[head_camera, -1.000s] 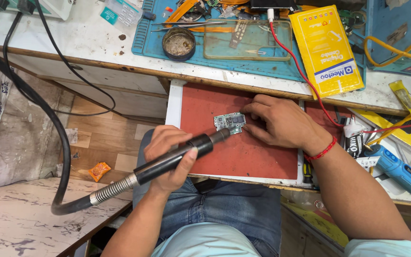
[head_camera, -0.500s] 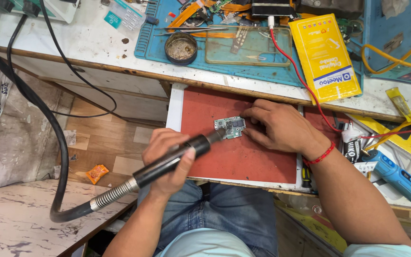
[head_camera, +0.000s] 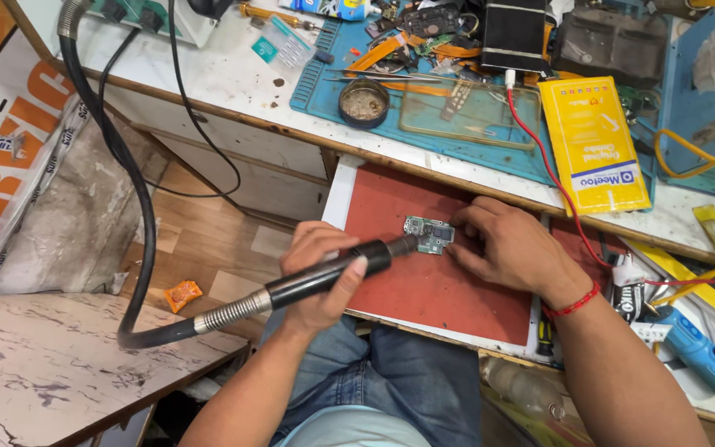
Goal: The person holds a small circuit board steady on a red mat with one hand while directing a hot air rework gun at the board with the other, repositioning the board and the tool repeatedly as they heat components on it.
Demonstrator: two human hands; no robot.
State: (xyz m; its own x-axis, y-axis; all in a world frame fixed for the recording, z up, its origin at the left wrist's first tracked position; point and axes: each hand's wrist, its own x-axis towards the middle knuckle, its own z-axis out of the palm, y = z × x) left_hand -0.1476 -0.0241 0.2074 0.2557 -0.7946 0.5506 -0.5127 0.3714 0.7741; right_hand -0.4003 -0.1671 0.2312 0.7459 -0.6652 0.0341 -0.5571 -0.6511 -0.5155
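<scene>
Small green circuit board (head_camera: 429, 234) lies flat on red mat (head_camera: 424, 281), black hot-air handpiece (head_camera: 324, 277) nozzle seemingly touching it.

A flat yellow rectangular package (head_camera: 593, 145) lies on the bench; an orange-and-white banner (head_camera: 10, 141) hangs at left

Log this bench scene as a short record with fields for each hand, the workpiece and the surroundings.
left hand: left hand wrapped around black hot-air wand with ribbed hose, nozzle at the board
right hand: right hand steadies small green circuit board
surface: red rectangular mat
nearby: round tin of brass wool, yellow flat box, blue work mat
</scene>
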